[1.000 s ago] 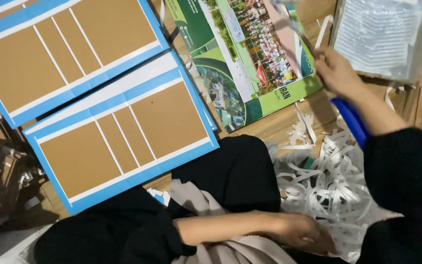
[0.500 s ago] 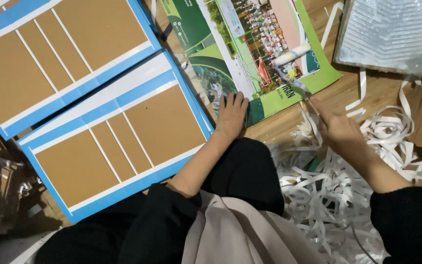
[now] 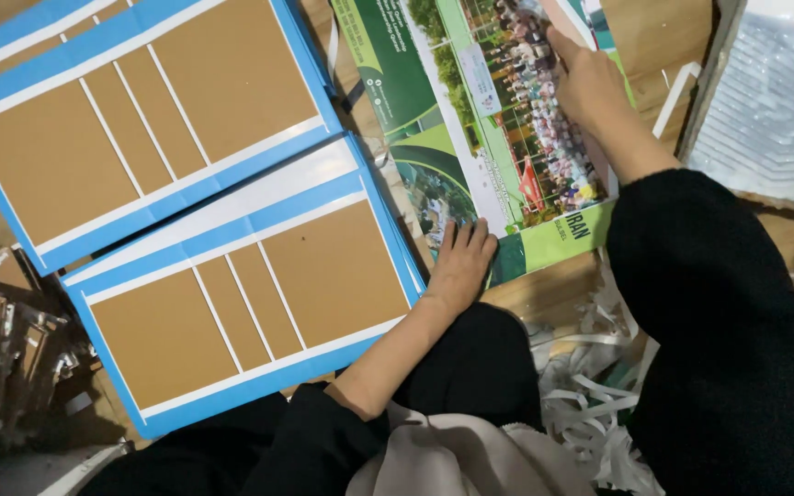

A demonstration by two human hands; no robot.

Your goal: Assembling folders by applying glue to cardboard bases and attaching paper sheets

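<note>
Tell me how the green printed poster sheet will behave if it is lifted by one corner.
The green printed poster sheet lies flat and looks thin, so it would probably droop. Its glossy-looking surface may slide easily under the hands.

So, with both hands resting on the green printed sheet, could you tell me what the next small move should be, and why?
Probably press the left hand flat to pin the green printed sheet before the right hand works near its far edge. The left hand only rests on the near corner, the sheet lies skewed on the wooden floor, and loose white paper strips crowd that corner, so it could slip.
</note>
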